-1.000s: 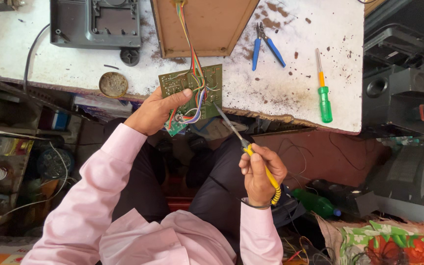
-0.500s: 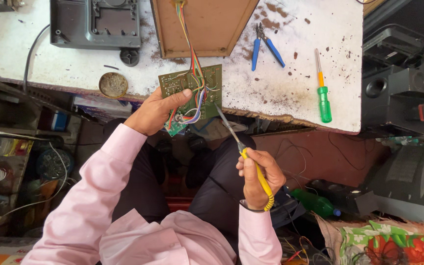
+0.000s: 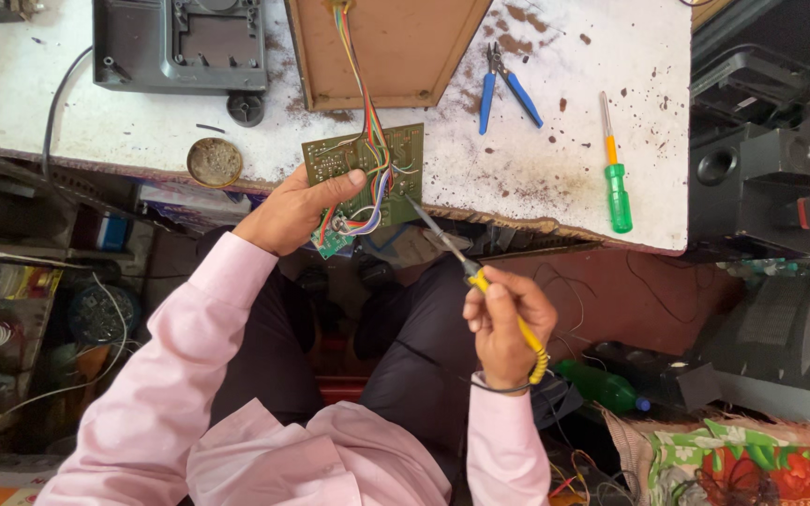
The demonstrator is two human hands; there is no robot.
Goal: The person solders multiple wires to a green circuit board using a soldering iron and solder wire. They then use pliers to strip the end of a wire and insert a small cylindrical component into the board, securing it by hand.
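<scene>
My left hand (image 3: pixel 294 210) grips a green circuit board (image 3: pixel 367 173) at the near edge of a stained white workbench (image 3: pixel 536 159). A bundle of coloured wires (image 3: pixel 365 94) runs from the board up to a brown wooden panel (image 3: pixel 388 49). My right hand (image 3: pixel 503 323) holds a yellow-handled soldering iron (image 3: pixel 480 281) over my lap. Its metal tip points up and left and ends just at the board's right edge.
On the bench lie blue-handled pliers (image 3: pixel 503 86), a green and orange screwdriver (image 3: pixel 614 169), a round tin (image 3: pixel 215 161) and a grey plastic casing (image 3: pixel 180 45). A black speaker (image 3: pixel 761 183) stands at the right. A green bottle (image 3: pixel 602 386) lies on the floor.
My right hand has turned and shifted its grip on the soldering iron, drawing slightly nearer to me; the tip stays near the board. My left hand and the board hold still.
</scene>
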